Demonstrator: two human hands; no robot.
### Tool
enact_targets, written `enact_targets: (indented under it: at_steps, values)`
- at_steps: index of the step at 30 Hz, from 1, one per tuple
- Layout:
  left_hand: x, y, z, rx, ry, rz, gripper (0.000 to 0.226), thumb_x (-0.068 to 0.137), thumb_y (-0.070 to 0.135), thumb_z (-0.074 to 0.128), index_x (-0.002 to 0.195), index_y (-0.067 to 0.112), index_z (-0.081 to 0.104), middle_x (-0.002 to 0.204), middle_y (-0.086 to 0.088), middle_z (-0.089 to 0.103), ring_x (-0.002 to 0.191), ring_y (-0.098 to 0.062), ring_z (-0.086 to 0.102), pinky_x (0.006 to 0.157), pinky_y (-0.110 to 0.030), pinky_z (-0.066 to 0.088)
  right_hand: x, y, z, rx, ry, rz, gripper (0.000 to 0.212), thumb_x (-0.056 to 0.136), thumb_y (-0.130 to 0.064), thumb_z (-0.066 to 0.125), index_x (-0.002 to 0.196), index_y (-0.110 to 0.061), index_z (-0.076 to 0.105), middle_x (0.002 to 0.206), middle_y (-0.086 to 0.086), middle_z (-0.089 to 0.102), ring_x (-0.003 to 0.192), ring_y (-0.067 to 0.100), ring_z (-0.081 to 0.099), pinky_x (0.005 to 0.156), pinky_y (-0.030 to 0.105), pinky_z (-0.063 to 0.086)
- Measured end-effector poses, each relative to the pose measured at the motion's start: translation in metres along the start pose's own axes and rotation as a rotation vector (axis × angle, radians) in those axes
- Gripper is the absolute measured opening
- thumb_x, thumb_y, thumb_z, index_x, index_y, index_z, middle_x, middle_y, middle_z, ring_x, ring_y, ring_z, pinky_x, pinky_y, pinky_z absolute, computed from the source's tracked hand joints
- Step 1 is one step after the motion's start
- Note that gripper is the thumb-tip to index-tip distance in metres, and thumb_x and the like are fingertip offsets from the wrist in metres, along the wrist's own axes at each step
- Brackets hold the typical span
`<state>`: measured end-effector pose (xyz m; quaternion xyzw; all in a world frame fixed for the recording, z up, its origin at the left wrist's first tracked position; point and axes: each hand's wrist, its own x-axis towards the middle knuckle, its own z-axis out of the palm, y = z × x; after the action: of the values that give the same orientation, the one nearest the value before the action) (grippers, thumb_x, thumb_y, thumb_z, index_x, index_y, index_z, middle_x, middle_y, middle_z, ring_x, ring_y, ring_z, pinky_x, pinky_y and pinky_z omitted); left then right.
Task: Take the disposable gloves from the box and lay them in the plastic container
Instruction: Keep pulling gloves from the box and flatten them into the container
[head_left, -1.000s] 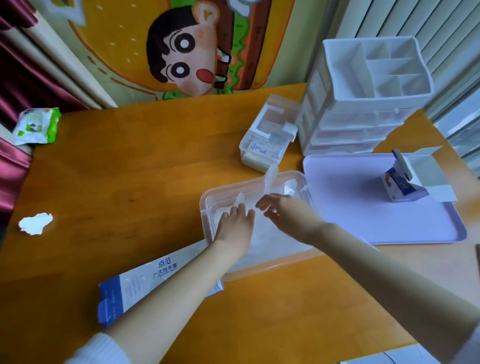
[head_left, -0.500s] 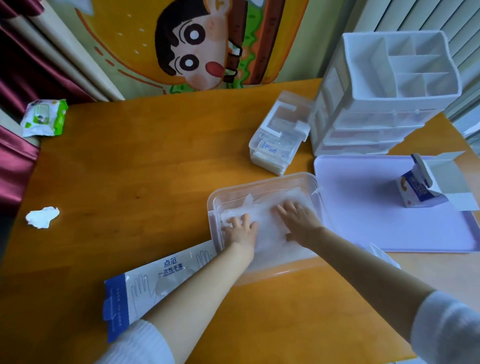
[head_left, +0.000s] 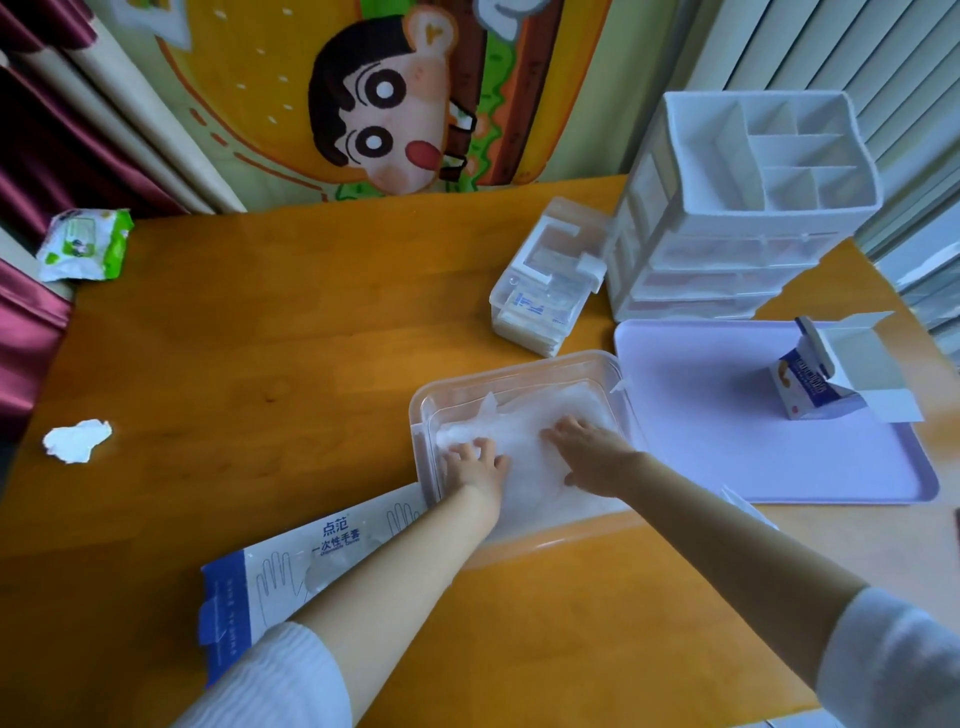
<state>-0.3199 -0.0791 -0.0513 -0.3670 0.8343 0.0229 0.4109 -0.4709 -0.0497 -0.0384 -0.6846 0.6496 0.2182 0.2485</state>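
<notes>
A clear plastic container (head_left: 524, 370) sits on the wooden table in front of me. Thin translucent disposable gloves (head_left: 530, 415) lie spread inside it. My left hand (head_left: 475, 462) presses flat on the gloves at the container's left side, fingers spread. My right hand (head_left: 589, 452) lies flat on the gloves at the right side. The flat white and blue glove box (head_left: 291, 561) lies to the lower left, partly under my left forearm.
A lilac tray (head_left: 727, 441) with a small open carton (head_left: 815, 387) lies to the right. Behind stand a white drawer organiser (head_left: 737, 218) and a small clear lidded box (head_left: 545, 280). A crumpled tissue (head_left: 77, 440) and a wipes pack (head_left: 83, 244) lie far left.
My right hand lowered from holding a glove above the container to pressing flat inside it. Both hands now flatten the gloves. The camera moved closer.
</notes>
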Motion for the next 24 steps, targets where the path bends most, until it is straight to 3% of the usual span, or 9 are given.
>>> enact_targets:
  at_steps: [4, 7, 10, 13, 15, 18, 20, 22, 24]
  values:
    - [-0.013, -0.011, -0.005, 0.014, 0.096, 0.087, 0.060, 0.092, 0.018, 0.056, 0.143, 0.009, 0.027, 0.143, -0.017, 0.033, 0.131, -0.036, 0.036, 0.110, -0.049, 0.024, -0.020, -0.011, -0.020, 0.165, 0.089, 0.021, 0.042, 0.099, -0.023, 0.047, 0.140, -0.016, 0.042, 0.140, 0.006, 0.047, 0.127, 0.025, 0.045, 0.104, 0.037, 0.039]
    - [-0.037, -0.027, -0.013, -0.084, 0.290, 0.134, 0.048, 0.096, 0.020, 0.050, 0.140, 0.010, 0.033, 0.137, -0.013, 0.043, 0.127, -0.031, 0.041, 0.105, -0.042, 0.029, -0.037, -0.032, -0.029, 0.227, 0.422, 0.015, 0.034, 0.100, -0.024, 0.042, 0.133, -0.022, 0.049, 0.126, -0.002, 0.060, 0.110, 0.022, 0.059, 0.082, 0.035, 0.049]
    - [-0.071, -0.047, -0.008, -0.305, 0.571, 0.142, 0.043, 0.097, 0.019, 0.047, 0.138, 0.011, 0.038, 0.134, -0.011, 0.044, 0.127, -0.029, 0.041, 0.103, -0.039, 0.030, -0.050, -0.064, -0.024, 0.373, 0.730, -0.094, 0.028, 0.096, -0.015, 0.049, 0.123, -0.018, 0.055, 0.111, -0.002, 0.065, 0.101, 0.022, 0.061, 0.063, 0.036, 0.051]
    - [-0.097, -0.069, 0.010, -0.476, 0.901, 0.140, 0.033, 0.081, 0.005, 0.066, 0.113, 0.010, 0.058, 0.109, -0.008, 0.056, 0.101, -0.029, 0.057, 0.084, -0.039, 0.044, -0.057, -0.095, -0.019, 0.441, 0.895, -0.240, 0.028, 0.088, -0.006, 0.051, 0.113, -0.017, 0.053, 0.097, 0.002, 0.062, 0.088, 0.019, 0.059, 0.057, 0.024, 0.043]
    - [-0.105, -0.082, 0.038, -0.506, 0.986, 0.068, 0.033, 0.070, 0.001, 0.074, 0.098, 0.011, 0.061, 0.094, -0.005, 0.057, 0.084, -0.026, 0.058, 0.071, -0.037, 0.047, -0.060, -0.120, -0.014, 0.418, 0.925, -0.356, 0.030, 0.084, -0.004, 0.048, 0.111, -0.018, 0.046, 0.092, 0.005, 0.059, 0.082, 0.017, 0.053, 0.062, 0.026, 0.040]
    - [-0.113, -0.096, 0.082, -0.532, 0.831, -0.093, 0.030, 0.073, 0.002, 0.072, 0.094, 0.016, 0.056, 0.089, 0.000, 0.051, 0.083, -0.023, 0.055, 0.072, -0.036, 0.044, -0.056, -0.155, 0.003, 0.334, 0.850, -0.553, 0.042, 0.077, 0.009, 0.057, 0.111, -0.014, 0.044, 0.090, 0.010, 0.059, 0.079, 0.022, 0.053, 0.058, 0.027, 0.042]
    - [-0.119, -0.102, 0.108, -0.520, 0.654, -0.168, 0.025, 0.086, 0.008, 0.063, 0.106, 0.017, 0.053, 0.103, -0.001, 0.050, 0.099, -0.023, 0.052, 0.084, -0.038, 0.040, -0.049, -0.177, 0.020, 0.222, 0.710, -0.639, 0.048, 0.072, 0.014, 0.059, 0.113, -0.008, 0.050, 0.099, 0.013, 0.060, 0.083, 0.028, 0.059, 0.059, 0.036, 0.050]
    - [-0.125, -0.105, 0.128, -0.506, 0.444, -0.204, 0.034, 0.095, 0.019, 0.050, 0.128, 0.018, 0.040, 0.128, -0.003, 0.041, 0.120, -0.024, 0.040, 0.097, -0.038, 0.033, -0.040, -0.195, 0.035, 0.160, 0.531, -0.614, 0.048, 0.078, 0.012, 0.052, 0.124, -0.003, 0.050, 0.117, 0.017, 0.054, 0.100, 0.033, 0.056, 0.073, 0.042, 0.052]
    - [-0.131, -0.107, 0.141, -0.545, 0.299, -0.203, 0.049, 0.096, 0.029, 0.048, 0.139, 0.020, 0.027, 0.146, -0.006, 0.026, 0.133, -0.026, 0.028, 0.107, -0.041, 0.027, -0.032, -0.207, 0.045, 0.117, 0.383, -0.535, 0.046, 0.089, 0.004, 0.047, 0.134, -0.004, 0.042, 0.133, 0.016, 0.043, 0.116, 0.031, 0.045, 0.091, 0.040, 0.044]
